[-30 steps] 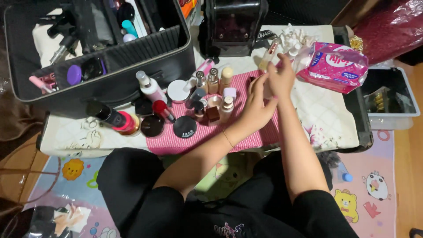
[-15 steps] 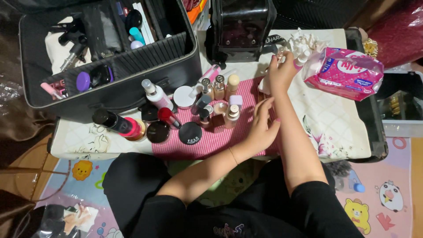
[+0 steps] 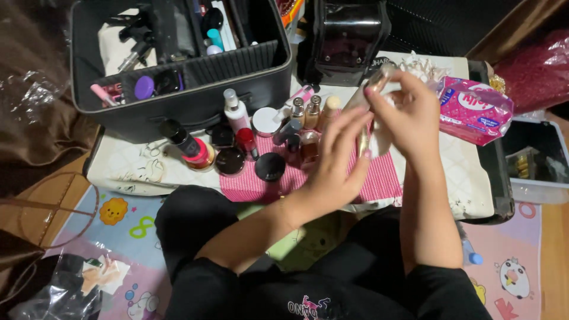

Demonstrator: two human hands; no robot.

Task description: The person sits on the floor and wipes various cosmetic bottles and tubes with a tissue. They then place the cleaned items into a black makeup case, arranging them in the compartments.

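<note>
Head view: right hand [image 3: 409, 115] closed round slim gold tube [image 3: 372, 86], raised over pink cloth [image 3: 379, 178]; left hand [image 3: 338, 163] open, fingers spread, touching tube's lower end, near bottles [image 3: 311, 112]

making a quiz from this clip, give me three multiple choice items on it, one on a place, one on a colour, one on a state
1. Where does the pink packet lie?
A. inside the black case
B. on the table's right side, beyond the right hand
C. on the floor mat

2. What colour is the checked cloth under the bottles?
A. pink
B. blue
C. yellow

3. How is the black case at the upper left?
A. zipped shut
B. open, with items inside
C. tipped on its side

Answers:
1 B: the packet rests on the table just past the right hand.
2 A: the cloth shows pink checks around the left hand.
3 B: brushes and small items show inside its open top.
</note>
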